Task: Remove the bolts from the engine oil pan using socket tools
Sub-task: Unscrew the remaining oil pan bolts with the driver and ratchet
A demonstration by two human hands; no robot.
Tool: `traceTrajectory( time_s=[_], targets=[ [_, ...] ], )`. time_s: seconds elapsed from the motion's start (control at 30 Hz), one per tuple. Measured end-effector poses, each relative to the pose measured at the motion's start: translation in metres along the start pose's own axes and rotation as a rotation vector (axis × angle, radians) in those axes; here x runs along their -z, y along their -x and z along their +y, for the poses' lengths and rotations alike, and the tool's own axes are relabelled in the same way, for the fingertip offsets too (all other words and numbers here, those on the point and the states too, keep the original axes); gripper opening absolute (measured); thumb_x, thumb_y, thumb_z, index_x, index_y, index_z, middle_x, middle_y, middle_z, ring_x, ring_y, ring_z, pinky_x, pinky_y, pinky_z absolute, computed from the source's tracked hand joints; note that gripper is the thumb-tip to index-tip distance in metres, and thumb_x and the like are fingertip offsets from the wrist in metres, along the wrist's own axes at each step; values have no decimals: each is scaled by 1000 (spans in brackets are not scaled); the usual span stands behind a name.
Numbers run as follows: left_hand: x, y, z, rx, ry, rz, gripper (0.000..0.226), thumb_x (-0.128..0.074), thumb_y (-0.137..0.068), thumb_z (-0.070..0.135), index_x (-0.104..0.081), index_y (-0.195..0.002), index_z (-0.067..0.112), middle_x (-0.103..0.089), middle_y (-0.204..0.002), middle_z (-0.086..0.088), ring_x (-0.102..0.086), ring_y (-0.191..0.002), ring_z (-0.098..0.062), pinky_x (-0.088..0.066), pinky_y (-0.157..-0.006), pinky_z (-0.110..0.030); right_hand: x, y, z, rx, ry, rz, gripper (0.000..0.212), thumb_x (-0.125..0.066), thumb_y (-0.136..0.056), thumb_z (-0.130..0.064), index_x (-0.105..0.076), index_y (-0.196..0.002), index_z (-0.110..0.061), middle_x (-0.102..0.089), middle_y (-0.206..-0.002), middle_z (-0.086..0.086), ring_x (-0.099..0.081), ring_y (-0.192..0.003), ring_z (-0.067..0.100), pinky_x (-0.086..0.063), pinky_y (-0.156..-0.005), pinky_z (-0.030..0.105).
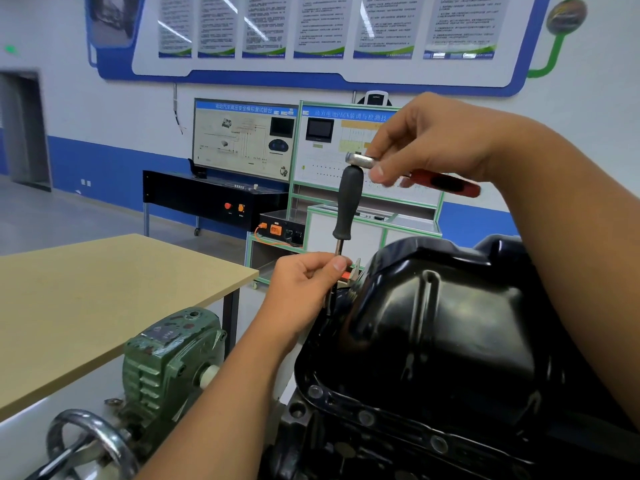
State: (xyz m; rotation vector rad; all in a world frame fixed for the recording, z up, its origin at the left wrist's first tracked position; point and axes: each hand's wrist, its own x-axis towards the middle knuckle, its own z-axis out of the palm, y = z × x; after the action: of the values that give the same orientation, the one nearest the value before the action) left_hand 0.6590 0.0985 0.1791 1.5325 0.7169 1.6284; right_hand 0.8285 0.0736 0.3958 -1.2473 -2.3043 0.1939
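A glossy black oil pan (443,323) sits upside up on the engine at the right, with bolts (366,417) along its near flange. A socket driver with a dark grey handle (348,206) stands upright over the pan's far left edge. My left hand (304,285) pinches its thin metal shaft just below the handle. My right hand (429,140) grips a ratchet with a silver head (360,160) and a red handle (443,183), its head seated on top of the driver handle. The socket end is hidden behind my left hand.
A green gearbox (169,362) with a steel handwheel (86,441) stands at the lower left of the engine stand. A beige table (104,299) lies to the left. Training panels and a black console (207,199) stand by the far wall.
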Motion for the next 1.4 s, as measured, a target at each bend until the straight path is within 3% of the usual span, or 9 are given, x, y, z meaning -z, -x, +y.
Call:
traceTrajectory(
  time_s=[0.1, 0.23, 0.37, 0.47, 0.57, 0.77, 0.93, 1.17, 1.4],
  targets=[
    [-2, -1, 2, -8, -53, -6, 13, -71, -94, 11, -79, -83, 10, -49, -61, -20, -40, -60, -23, -37, -66, -27, -2, 0, 2, 5, 32, 8, 15, -82, -81, -4, -79, -93, -13, -74, -80, 13, -56, -61, 20, -48, -60, 36],
    [-4, -3, 0, 5, -81, 83, 13, -80, -86, 12, -76, -75, 8, -33, -53, -2, -29, -55, -16, -31, -59, -27, 1, 0, 1, 5, 35, -5, 13, -88, -75, -16, -79, -84, -11, -75, -75, 15, -64, -60, 17, -49, -65, 37],
    [-6, 0, 2, 1, -44, 95, 12, -78, -89, 15, -77, -76, 16, -40, -53, 0, -34, -54, -11, -34, -56, -25, 4, 2, 2, -3, 16, -42, 25, -88, -74, -31, -78, -83, -10, -75, -78, 17, -70, -68, 15, -52, -69, 34],
    [-6, 3, 4, -18, -16, -16, 15, -68, -97, 11, -79, -88, 13, -69, -74, -18, -55, -71, -17, -47, -69, -28, 1, 1, 2, 16, 5, -16, 13, -86, -78, -12, -80, -89, -15, -75, -83, 16, -61, -61, 17, -47, -54, 30],
    [-7, 1, 4, -33, -103, -4, 20, -69, -96, 11, -74, -79, 1, -43, -58, -10, -35, -60, -17, -29, -60, -31, -1, 0, 3, 4, 18, 4, 19, -81, -78, 2, -79, -92, -11, -75, -83, 18, -57, -64, 26, -46, -62, 43],
    [-7, -2, 0, -28, -130, 89, 24, -76, -91, 16, -75, -67, 16, -30, -52, 5, -26, -55, -13, -25, -54, -26, 3, 1, 2, 5, -4, -34, 25, -86, -77, -34, -78, -82, -11, -76, -75, 14, -72, -69, 25, -56, -77, 44],
    [-6, 1, 1, -8, -63, -10, 25, -59, -102, 10, -79, -90, 19, -78, -83, 4, -71, -75, -3, -50, -67, -11, -2, 0, 3, 17, 21, 0, 19, -80, -82, -2, -79, -94, -17, -72, -74, 4, -55, -56, 18, -43, -53, 30],
    [-6, -2, 1, -27, -171, 130, 10, -73, -93, 17, -79, -86, 13, -40, -49, 7, -37, -52, -9, -39, -55, -20, 0, -1, 1, -27, -77, -23, 38, -88, -76, -30, -73, -88, 3, -72, -78, 26, -75, -70, 38, -62, -68, 47],
    [-6, -3, 1, -44, -206, 136, 17, -69, -96, 15, -77, -83, 9, -42, -58, -5, -39, -57, -13, -40, -58, -25, -2, -2, 2, 1, 96, 49, 15, -81, -83, -11, -80, -95, -19, -74, -70, -5, -65, -61, 17, -55, -57, 34]
  ],
)
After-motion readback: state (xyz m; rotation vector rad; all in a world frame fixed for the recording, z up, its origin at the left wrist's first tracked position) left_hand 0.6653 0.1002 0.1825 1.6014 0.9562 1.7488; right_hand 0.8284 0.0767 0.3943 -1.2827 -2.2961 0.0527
